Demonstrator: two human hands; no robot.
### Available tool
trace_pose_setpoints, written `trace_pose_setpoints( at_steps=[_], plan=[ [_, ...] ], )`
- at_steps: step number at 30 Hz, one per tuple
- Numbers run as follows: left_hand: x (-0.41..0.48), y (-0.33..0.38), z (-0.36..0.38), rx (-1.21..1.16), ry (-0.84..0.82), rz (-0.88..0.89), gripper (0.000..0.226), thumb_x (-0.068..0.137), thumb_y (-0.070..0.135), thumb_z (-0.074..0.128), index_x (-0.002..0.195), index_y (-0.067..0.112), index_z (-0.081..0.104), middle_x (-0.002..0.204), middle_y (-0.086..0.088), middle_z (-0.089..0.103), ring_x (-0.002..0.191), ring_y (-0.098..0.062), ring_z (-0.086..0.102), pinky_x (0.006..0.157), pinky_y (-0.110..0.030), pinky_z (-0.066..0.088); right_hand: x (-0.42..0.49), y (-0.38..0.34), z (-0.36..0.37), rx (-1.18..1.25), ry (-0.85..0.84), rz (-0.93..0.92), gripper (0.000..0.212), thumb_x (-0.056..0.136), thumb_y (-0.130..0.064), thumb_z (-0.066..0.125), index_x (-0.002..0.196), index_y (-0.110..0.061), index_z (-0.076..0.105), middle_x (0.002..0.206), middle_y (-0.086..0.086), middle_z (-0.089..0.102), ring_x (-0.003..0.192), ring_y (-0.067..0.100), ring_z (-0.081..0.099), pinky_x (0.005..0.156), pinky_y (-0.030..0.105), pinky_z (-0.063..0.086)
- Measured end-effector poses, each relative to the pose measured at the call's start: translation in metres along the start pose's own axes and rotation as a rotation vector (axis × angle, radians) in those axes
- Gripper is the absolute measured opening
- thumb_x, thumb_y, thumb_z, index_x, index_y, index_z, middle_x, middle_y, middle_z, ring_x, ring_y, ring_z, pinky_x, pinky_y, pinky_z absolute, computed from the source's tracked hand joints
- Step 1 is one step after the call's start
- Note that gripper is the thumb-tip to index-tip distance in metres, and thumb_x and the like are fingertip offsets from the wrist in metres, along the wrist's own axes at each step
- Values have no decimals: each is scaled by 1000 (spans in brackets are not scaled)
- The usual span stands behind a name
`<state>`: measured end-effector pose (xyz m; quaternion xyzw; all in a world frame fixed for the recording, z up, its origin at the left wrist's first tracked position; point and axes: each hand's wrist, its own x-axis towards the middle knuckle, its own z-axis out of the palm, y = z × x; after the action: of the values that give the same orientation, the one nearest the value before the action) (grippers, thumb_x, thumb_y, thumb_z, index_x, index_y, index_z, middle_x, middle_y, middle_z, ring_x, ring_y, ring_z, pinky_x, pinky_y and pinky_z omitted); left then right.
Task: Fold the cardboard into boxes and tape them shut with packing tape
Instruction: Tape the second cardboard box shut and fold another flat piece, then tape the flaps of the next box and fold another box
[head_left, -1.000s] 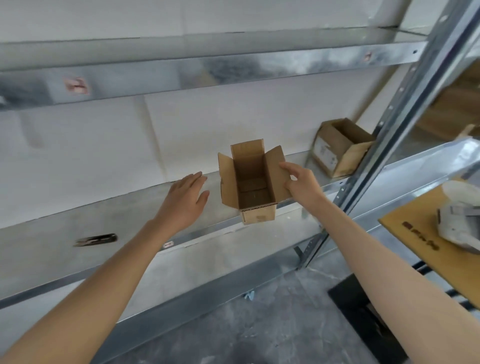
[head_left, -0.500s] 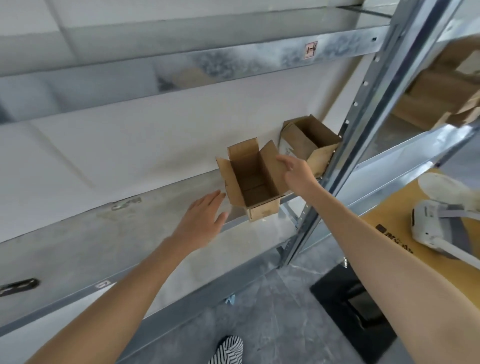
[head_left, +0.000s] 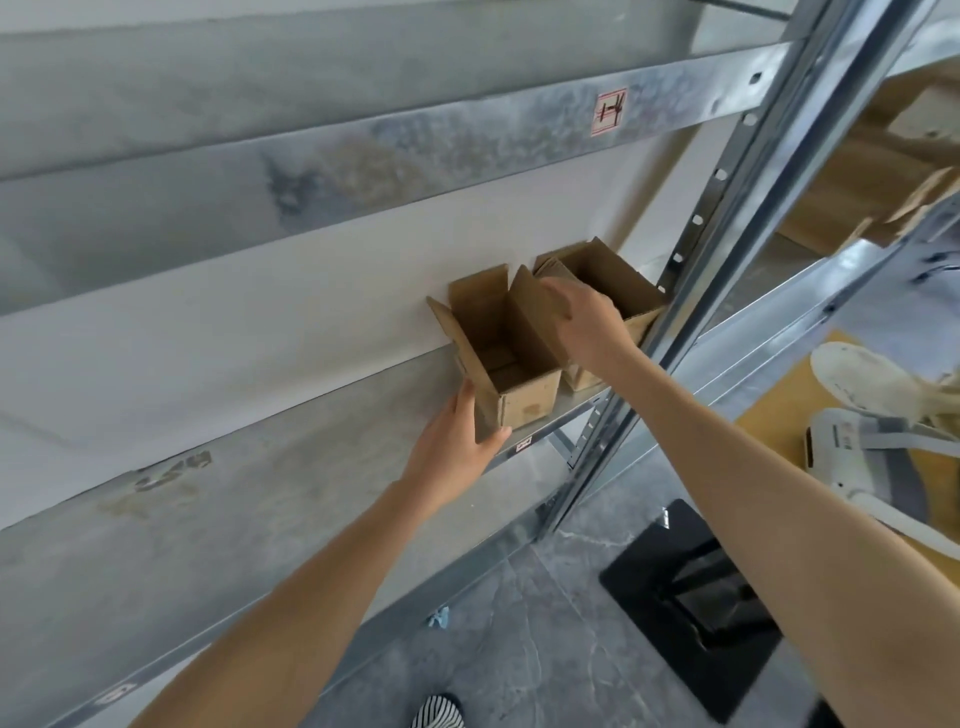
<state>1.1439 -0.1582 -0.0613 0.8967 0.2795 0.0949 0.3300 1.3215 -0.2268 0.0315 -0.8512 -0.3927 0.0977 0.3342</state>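
Observation:
A small open cardboard box (head_left: 524, 400) stands on the metal shelf (head_left: 260, 499), its top flaps up. My left hand (head_left: 457, 441) touches its lower left side, with the thumb at the front corner. My right hand (head_left: 587, 327) grips the box's right flap from above. A second open cardboard box (head_left: 618, 280) stands right behind it, against the shelf's upright post, touching the first.
A galvanised upright post (head_left: 691, 291) runs diagonally at the right. A wooden table (head_left: 779, 415) holds a white tape dispenser (head_left: 852, 457). A black base (head_left: 691, 597) lies on the grey floor. More cardboard (head_left: 893, 171) sits on the right-hand rack.
The box has travelled right along the shelf and now stands against the second box. My left hand has come up to its left side. My right hand kept its hold on the flap.

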Motion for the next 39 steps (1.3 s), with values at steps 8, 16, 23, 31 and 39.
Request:
trace_pose_setpoints(
  at_steps=[8,16,23,31,39],
  plan=[
    [49,12,31,-229,66,-107,57,91,40,57,131,1,44,122,-11,55,110,-25,57,88,-31,51,-10,20,-23,-160,1,-19,47,97,-16,48,143,-22,40,151,-2,35,134,19,38,104,26,30],
    [68,33,40,-114,19,-154,54,94,45,50,128,4,44,113,-12,63,99,-24,63,82,-38,56,-34,19,-31,-185,24,-7,48,99,-29,47,145,-23,36,152,-4,34,131,16,42,96,20,26],
    [50,31,6,13,-75,-62,76,96,39,50,152,21,3,145,-12,44,126,-32,48,98,-39,44,-61,10,-39,-178,27,-16,49,99,-31,46,145,-23,34,151,-3,34,132,17,41,95,21,29],
    [-31,-10,-64,251,149,-40,57,98,32,46,146,7,29,149,-13,37,136,-27,36,110,-37,28,-98,-45,-11,-94,-39,-177,48,97,-30,48,143,-23,37,147,-4,40,129,18,43,102,31,36],
    [-164,-83,-155,447,357,-189,46,101,31,40,140,8,41,152,-10,33,142,-24,23,113,-37,16,-136,-142,64,-75,-189,-446,47,97,-31,48,142,-18,41,147,-1,41,133,18,39,105,28,30]
  ],
)
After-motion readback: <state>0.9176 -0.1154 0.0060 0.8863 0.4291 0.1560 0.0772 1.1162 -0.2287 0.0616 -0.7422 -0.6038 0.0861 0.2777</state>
